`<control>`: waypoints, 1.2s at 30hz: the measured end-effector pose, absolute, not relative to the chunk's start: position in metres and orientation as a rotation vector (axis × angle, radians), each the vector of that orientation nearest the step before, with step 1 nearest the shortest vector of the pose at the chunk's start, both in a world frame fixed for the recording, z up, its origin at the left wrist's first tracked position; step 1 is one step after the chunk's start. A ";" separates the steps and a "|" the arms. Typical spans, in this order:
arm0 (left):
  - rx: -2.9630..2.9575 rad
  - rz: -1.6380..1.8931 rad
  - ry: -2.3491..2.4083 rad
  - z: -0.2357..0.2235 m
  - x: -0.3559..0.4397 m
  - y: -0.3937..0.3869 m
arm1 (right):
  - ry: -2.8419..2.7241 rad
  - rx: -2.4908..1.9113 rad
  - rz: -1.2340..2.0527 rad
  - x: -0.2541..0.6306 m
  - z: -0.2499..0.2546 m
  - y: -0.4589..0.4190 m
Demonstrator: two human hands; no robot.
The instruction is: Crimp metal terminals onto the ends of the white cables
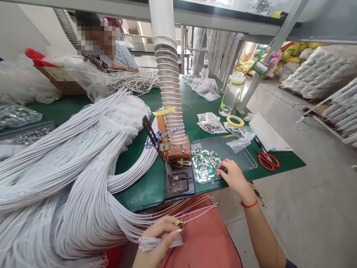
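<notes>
My left hand (pixel 160 238) is closed around several white cables (pixel 150 243), their cut ends folded across the palm. A yellow and dark wrap (pixel 180 224) shows at one fingertip. Other loose cable ends (pixel 200 214) stretch past this hand over a red cloth. My right hand (pixel 231 175) is at the right edge of a pile of small green-and-silver pieces (pixel 205 163) in a clear shallow tray (pixel 242 150). Its thumb and fingers are pinched together; what sits between them is too small to make out. A soldering iron (pixel 164 143) is fixed upright, tip down, above a dark metal stand (pixel 178 182).
A thick heap of white cables (pixel 69 167) covers the left side. A ribbed extraction hose (pixel 169 89) comes down onto a brick (pixel 180 149). Red scissors (pixel 268 161), yellow tape (pixel 235 121) and a water bottle (pixel 231 93) stand right. Across the table sits another person (pixel 122 56).
</notes>
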State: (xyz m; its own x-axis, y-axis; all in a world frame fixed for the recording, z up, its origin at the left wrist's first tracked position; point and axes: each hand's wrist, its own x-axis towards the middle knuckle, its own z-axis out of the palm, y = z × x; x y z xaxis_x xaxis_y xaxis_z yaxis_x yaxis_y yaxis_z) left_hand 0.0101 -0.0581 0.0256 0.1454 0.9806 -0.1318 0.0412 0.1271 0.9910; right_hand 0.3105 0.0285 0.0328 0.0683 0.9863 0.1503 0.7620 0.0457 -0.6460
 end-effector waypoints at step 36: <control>1.400 1.025 1.260 0.029 0.004 -0.007 | -1.480 -1.249 1.104 0.170 0.039 -0.018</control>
